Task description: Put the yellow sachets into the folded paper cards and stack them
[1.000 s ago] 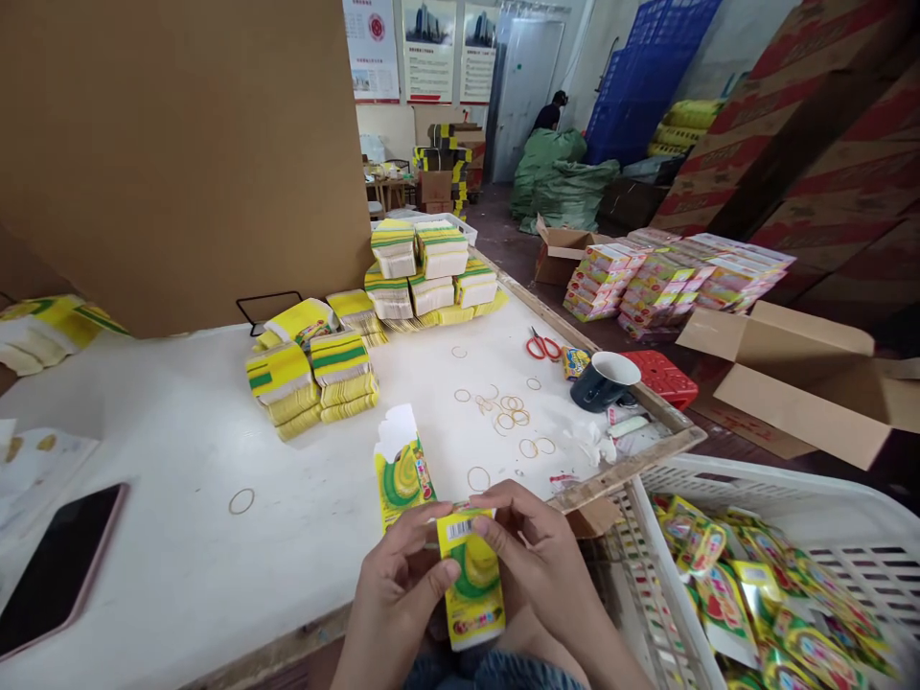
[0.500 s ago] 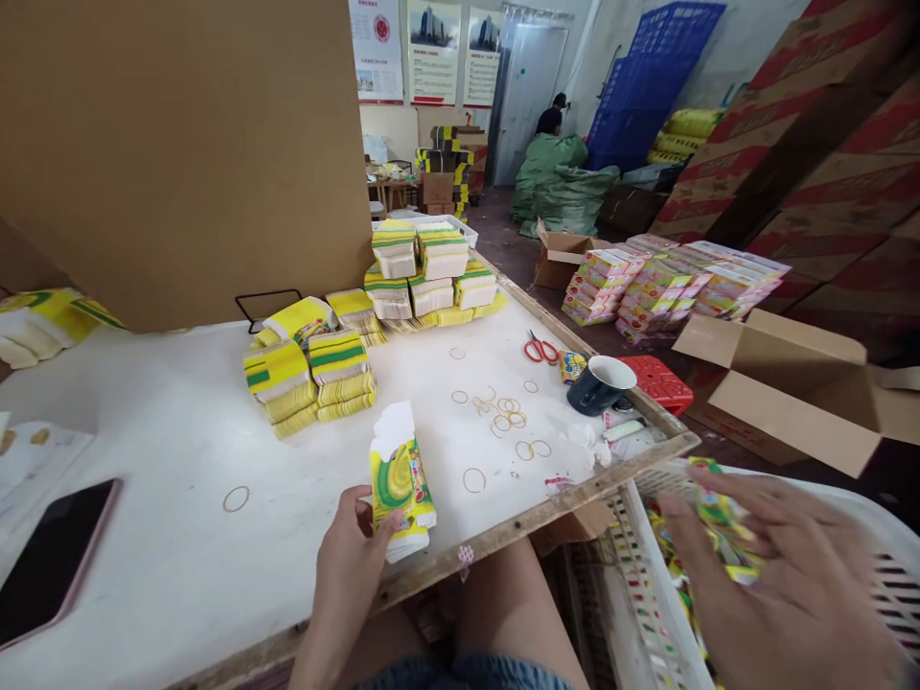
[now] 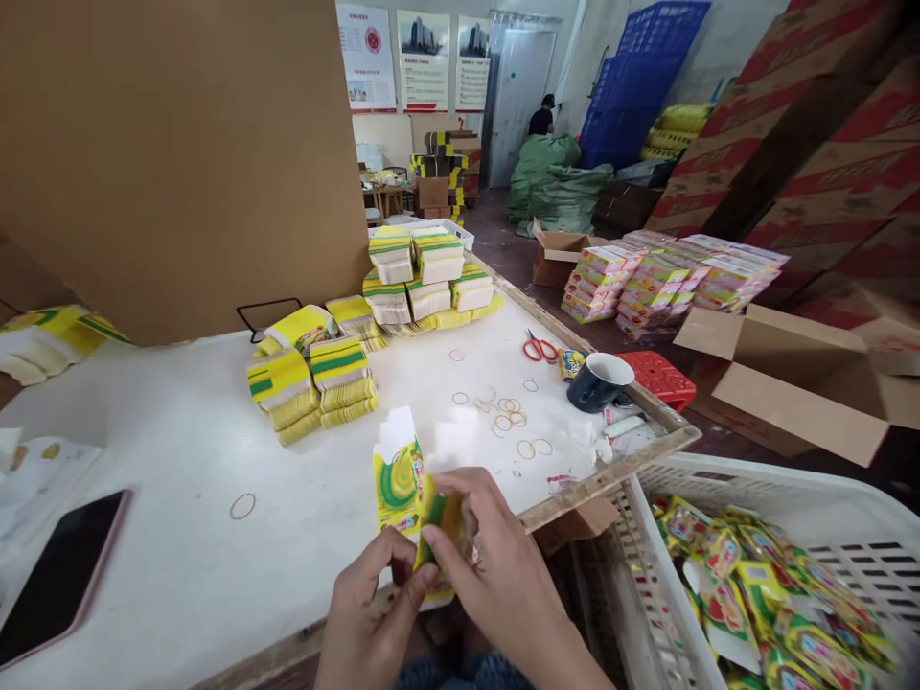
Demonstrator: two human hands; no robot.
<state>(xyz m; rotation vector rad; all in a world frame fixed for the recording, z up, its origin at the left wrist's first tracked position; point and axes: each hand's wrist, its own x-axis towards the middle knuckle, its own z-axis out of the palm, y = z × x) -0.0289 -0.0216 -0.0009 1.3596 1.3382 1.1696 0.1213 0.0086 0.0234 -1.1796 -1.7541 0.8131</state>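
My right hand (image 3: pixel 495 561) is closed around a yellow-green carton (image 3: pixel 432 503), its fingers wrapped behind it and the thumb in front. A blurred white flap rises above that carton. My left hand (image 3: pixel 380 599) pinches the carton's lower edge between thumb and fingers. Just behind my left fingers, flat printed cartons (image 3: pixel 399 484) with a white top flap sit at the table's near edge, partly covered by both hands. At the right, the white plastic basket (image 3: pixel 636 546) holds many small yellow-green packs (image 3: pixel 772 585).
Bundled carton blanks (image 3: pixel 341 388) stand in stacks on the white table (image 3: pixel 287 517). Rubber bands (image 3: pixel 510 412), red-handled scissors (image 3: pixel 539 347) and a dark mug (image 3: pixel 598 383) lie to the right. A phone (image 3: pixel 64 575) rests at the left. An opened cardboard box (image 3: pixel 797 383) sits beyond the basket.
My right hand has moved left from over the basket to meet my left hand; the small pack it held there is gone. It now grips a carton, which the left hand also pinches.
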